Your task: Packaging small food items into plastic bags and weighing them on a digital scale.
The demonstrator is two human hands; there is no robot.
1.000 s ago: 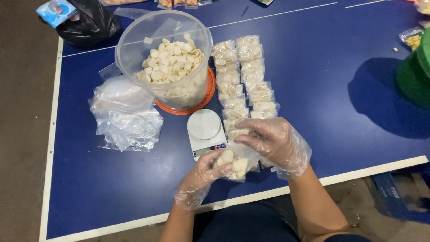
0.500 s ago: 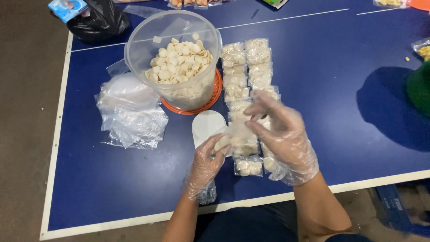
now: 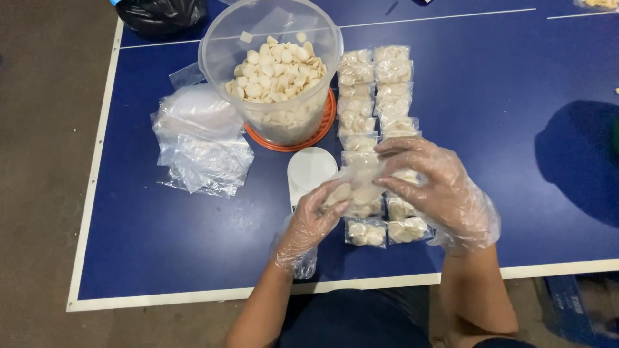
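Both my hands wear thin clear plastic gloves. My left hand [image 3: 308,227] and my right hand [image 3: 445,193] together hold a small clear bag of pale round chips [image 3: 356,188] just above the table, over the near end of two rows of filled small bags [image 3: 377,96]. Two more filled bags [image 3: 365,233] lie flat under my hands. A small white kitchen scale [image 3: 311,169] sits just left of the held bag, partly hidden by my left fingers. Behind it a big clear tub of the same pale chips [image 3: 277,71] stands on an orange lid [image 3: 322,132].
A heap of empty clear bags [image 3: 203,145] lies left of the tub on the blue table [image 3: 161,238] with white edge lines. A black plastic bag [image 3: 161,13] sits at the far left corner. Bare floor lies beyond the table's left edge.
I lifted the filled bag up from the near edge and now hold it over the rows. The camera has shifted, so everything sits further right in view.
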